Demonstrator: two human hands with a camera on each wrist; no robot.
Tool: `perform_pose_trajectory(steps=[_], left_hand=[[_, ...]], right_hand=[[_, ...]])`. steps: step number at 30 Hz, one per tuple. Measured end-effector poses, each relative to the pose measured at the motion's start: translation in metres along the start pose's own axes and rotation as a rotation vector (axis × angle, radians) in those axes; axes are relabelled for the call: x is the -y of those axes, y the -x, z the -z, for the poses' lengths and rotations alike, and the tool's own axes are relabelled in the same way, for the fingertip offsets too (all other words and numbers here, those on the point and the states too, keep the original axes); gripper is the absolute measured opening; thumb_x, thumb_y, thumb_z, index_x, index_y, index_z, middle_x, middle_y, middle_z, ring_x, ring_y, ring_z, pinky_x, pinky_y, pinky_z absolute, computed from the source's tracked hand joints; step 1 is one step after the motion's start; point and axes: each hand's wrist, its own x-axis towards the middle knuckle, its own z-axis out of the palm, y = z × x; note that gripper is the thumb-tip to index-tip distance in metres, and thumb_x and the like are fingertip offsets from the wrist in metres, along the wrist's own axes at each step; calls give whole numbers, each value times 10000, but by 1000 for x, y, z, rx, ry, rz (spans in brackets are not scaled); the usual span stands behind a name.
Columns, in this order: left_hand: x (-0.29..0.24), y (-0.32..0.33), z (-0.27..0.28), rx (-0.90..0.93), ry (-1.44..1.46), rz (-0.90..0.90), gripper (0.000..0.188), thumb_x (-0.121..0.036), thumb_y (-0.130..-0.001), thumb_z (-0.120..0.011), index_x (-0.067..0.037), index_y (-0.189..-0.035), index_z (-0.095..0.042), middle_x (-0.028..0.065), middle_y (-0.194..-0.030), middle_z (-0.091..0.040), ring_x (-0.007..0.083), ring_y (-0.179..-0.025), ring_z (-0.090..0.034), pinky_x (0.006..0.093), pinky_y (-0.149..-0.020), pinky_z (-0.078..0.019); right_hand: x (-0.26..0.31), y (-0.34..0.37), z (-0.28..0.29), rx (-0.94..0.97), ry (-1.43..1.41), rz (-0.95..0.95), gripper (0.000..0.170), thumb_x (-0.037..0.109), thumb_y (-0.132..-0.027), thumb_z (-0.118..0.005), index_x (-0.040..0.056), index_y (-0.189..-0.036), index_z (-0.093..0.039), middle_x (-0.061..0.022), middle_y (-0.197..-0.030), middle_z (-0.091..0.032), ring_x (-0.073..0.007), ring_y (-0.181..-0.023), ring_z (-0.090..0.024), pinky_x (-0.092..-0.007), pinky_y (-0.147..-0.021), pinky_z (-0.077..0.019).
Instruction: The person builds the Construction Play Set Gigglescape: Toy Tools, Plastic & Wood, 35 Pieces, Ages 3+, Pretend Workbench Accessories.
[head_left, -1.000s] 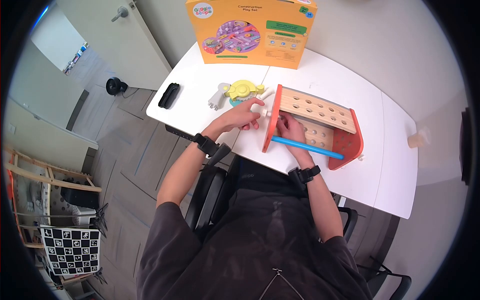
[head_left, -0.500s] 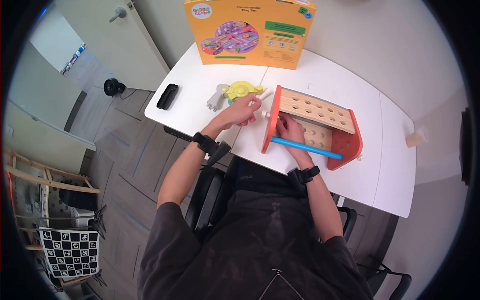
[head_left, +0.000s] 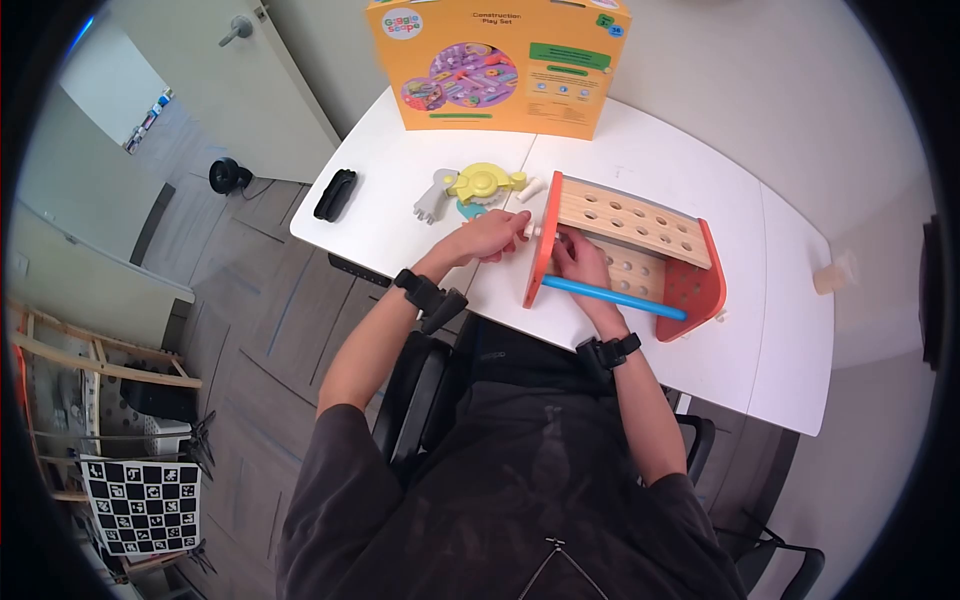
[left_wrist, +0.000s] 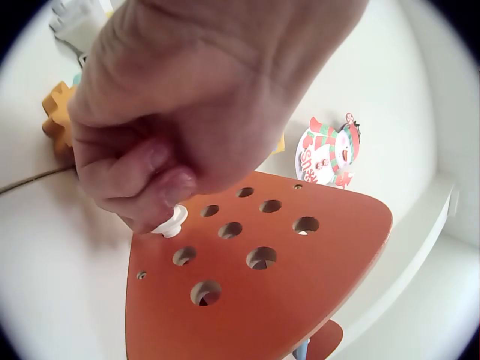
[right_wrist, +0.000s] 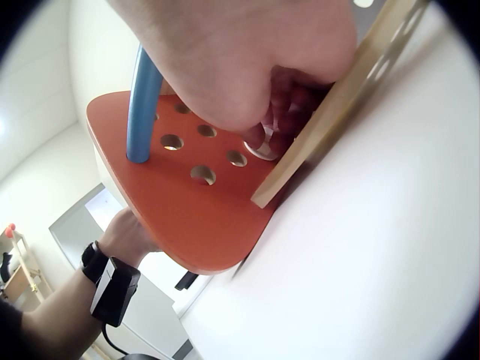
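A toy bench with red end panels (left_wrist: 247, 292), perforated wooden boards (head_left: 632, 218) and a blue rod (head_left: 615, 297) stands on the white table. Outside the near-left red panel, my left hand (head_left: 490, 236) pinches the head of a white bolt (left_wrist: 172, 223) that sits at a hole. My right hand (head_left: 585, 262) reaches inside the bench, behind the same panel. In the right wrist view its fingertips hold a whitish round piece (right_wrist: 261, 147) against the panel's inner face; the fingers partly hide it.
A yellow toy piece (head_left: 484, 181), a grey claw-like piece (head_left: 432, 196) and a cream peg (head_left: 532, 189) lie left of the bench. A black tray (head_left: 335, 195) is at the table's left edge. The orange box (head_left: 500, 75) stands at the back.
My left hand moved away from the bolt outside the panel, then came back and now has its fingers on it. The right hand stays inside the bench.
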Motion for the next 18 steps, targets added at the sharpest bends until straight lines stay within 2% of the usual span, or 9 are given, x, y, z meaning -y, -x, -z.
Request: perform_pose_trajectory(steps=[1,4,7,10,13,16,18], left_hand=[[0,-4,0,12,-13,40,288,-343,-1131,-512,-123,-1302,-586,-6,-786,-540,53,-547,-420,233,-463,-287],[3,4,1,78,-7,-119,345,-384,-1134,-497,-98,-1303,-588,-2,-785,-539,57,-549,-420,241,-465,-293],[3,13,6,45,23,-167,355,-398,-1132,-499,-91,-1277,-598,-6,-786,-528,57,-563,-427,240,-469,-299],[-4,7,4,-4,36,-16,295,-344,-1119,-535,-112,-1296,-582,-22,-791,-510,54,-566,-421,245,-472,-289],[-2,-5,0,28,-49,37,273,-330,-1116,-547,-138,-1308,-571,-29,-801,-497,50,-577,-411,242,-480,-283],[3,1,3,98,-68,-77,336,-396,-1125,-501,-122,-1310,-564,-25,-805,-498,51,-591,-401,239,-495,-288],[1,8,0,44,-63,-106,341,-411,-1128,-492,-123,-1291,-573,-27,-802,-494,49,-597,-392,237,-502,-285]], right_hand=[[1,0,1,2,6,-3,304,238,-1026,-689,24,-1242,-704,-180,-755,-683,-362,-682,-685,-458,-663,-526],[2,1,2,-4,19,11,301,237,-1026,-690,31,-1244,-705,-175,-754,-682,-354,-686,-689,-455,-662,-526],[1,1,4,-13,22,24,300,233,-1026,-689,32,-1249,-705,-172,-759,-680,-343,-690,-690,-448,-667,-527],[3,1,4,9,7,-6,301,228,-1025,-689,32,-1253,-703,-173,-768,-679,-337,-694,-687,-445,-676,-529],[6,1,6,7,7,-7,300,225,-1025,-688,33,-1255,-703,-170,-772,-680,-331,-690,-684,-442,-679,-530],[5,1,6,10,24,-11,301,226,-1025,-687,35,-1256,-705,-168,-780,-689,-325,-690,-687,-441,-678,-530],[3,1,7,10,25,-17,303,229,-1026,-686,34,-1257,-706,-169,-790,-697,-324,-696,-691,-440,-679,-531]])
